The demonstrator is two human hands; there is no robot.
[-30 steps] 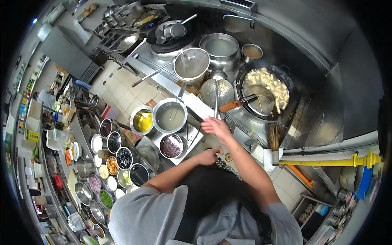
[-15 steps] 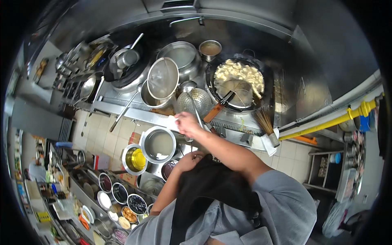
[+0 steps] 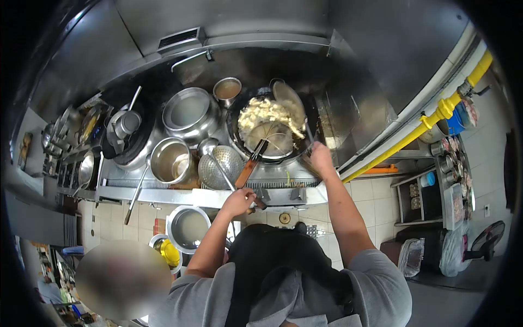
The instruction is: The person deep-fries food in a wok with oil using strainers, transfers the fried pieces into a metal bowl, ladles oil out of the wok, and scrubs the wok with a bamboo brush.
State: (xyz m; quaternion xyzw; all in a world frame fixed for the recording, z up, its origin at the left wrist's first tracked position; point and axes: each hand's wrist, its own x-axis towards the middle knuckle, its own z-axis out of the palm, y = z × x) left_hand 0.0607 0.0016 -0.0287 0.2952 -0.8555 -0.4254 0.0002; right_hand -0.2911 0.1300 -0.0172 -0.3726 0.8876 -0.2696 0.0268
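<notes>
Clearly, the right hand [image 3: 321,157], right of centre in the frame, is closed around the handle of a tilted mesh skimmer [image 3: 290,102]. The skimmer's long axis runs up and slightly left from that hand, so its round head stands over the upper right part of the wok [image 3: 233,136].

Pale food pieces [image 3: 264,113] lie along the upper part of the wok, up and left of the right hand, just beside the skimmer's head. The left hand [image 3: 239,201] is below and to their left; the right hand looks nearer to them.

A wire strainer [image 3: 269,136] sits lower in the wok, its wooden handle [image 3: 248,173] slanting down and left towards the left hand. That hand, its fingers bent, is at the stove edge [image 3: 280,196], near the handle of a perforated ladle [image 3: 220,168]; I cannot tell whether it grips anything.
</notes>
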